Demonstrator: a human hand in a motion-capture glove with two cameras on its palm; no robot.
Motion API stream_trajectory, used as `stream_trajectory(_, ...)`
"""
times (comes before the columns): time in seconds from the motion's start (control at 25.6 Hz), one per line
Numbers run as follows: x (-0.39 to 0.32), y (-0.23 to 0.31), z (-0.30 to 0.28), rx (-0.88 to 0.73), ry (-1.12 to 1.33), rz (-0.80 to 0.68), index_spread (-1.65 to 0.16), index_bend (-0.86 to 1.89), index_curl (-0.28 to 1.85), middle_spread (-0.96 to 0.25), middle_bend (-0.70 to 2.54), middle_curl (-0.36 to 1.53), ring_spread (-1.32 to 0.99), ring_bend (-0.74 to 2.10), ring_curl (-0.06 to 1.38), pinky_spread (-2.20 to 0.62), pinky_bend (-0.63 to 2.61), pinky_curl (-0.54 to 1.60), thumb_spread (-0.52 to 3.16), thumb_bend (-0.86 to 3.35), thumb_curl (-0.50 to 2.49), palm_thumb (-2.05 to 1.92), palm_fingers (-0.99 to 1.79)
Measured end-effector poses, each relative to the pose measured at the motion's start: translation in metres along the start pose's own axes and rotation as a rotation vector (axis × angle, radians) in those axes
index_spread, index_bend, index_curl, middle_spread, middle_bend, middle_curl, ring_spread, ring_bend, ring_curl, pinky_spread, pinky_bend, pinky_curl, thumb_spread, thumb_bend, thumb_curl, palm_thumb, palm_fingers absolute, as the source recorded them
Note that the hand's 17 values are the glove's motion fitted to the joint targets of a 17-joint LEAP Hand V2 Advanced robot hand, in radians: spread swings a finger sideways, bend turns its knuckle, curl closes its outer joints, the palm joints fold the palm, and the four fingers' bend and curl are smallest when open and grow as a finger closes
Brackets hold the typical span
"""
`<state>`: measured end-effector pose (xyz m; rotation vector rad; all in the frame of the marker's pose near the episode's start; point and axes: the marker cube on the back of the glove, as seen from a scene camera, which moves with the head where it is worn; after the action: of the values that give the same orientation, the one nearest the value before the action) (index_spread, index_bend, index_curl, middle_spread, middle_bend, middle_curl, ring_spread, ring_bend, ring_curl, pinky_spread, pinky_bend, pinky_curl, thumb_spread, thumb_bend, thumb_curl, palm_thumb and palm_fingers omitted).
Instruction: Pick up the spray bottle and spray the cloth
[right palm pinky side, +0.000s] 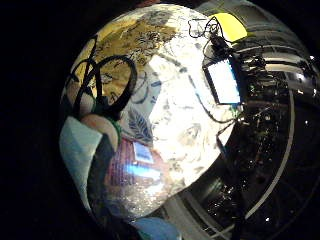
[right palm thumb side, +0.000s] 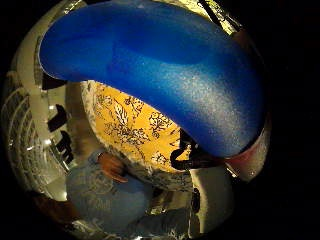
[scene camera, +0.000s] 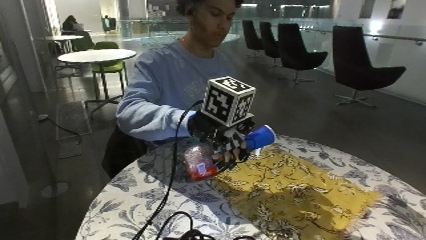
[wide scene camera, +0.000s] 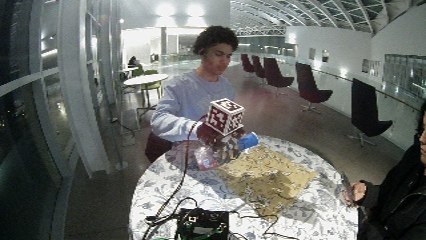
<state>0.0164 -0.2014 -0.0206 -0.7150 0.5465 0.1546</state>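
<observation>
My gloved right hand (scene camera: 208, 131) grips the spray bottle (scene camera: 198, 163) around its neck and holds it tilted just above the table, at the near corner of the cloth. The bottle has a clear body with red liquid and a blue spray head (scene camera: 261, 137) that points out over the yellow floral cloth (scene camera: 293, 191). The cloth lies flat on the round table (scene camera: 126, 200). The blue head (right palm thumb side: 165, 65) fills the thumb side palm view, with the cloth (right palm thumb side: 135, 125) beneath it. The bottle's body (right palm pinky side: 135, 175) sits close in the little finger side palm view.
A blue-and-white floral tablecloth covers the table. Black cables (scene camera: 174, 222) and a small electronic box (wide scene camera: 200, 222) lie at the table's near edge. The bare left hand (right palm thumb side: 113, 167) rests by the person's side of the table. Black chairs (scene camera: 363, 65) stand far behind.
</observation>
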Motion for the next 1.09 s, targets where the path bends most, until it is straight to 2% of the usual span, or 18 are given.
stream_trajectory(0.23,-0.005,0.001,-0.002,0.035,-0.011,-0.022,-0.24,0.08,0.2,-0.06,0.41,0.47,-0.1,0.68,0.42,-0.21,0.6,0.42,0.85,-0.03,0.53,0.86,1.18)
stream_trajectory(0.39,-0.021,0.001,-0.006,0.106,-0.128,-0.076,-0.25,0.08,0.2,-0.06,0.41,0.47,-0.09,0.69,0.42,-0.21,0.6,0.42,0.85,-0.03,0.53,0.86,1.19)
stream_trajectory(0.7,-0.132,-0.022,-0.043,0.458,-0.751,-0.358,-0.25,0.09,0.2,-0.07,0.4,0.47,-0.09,0.69,0.42,-0.21,0.59,0.42,0.85,-0.03,0.53,0.86,1.18)
stream_trajectory(0.9,-0.216,-0.048,-0.052,0.396,-1.187,-0.519,-0.25,0.11,0.22,-0.07,0.41,0.47,-0.09,0.66,0.42,-0.17,0.54,0.4,0.85,-0.02,0.53,0.87,1.14)
stream_trajectory(1.09,-0.28,-0.102,-0.025,0.369,-1.325,-0.516,-0.26,0.13,0.23,-0.08,0.4,0.47,-0.08,0.63,0.41,-0.1,0.46,0.38,0.86,-0.02,0.52,0.89,1.08)
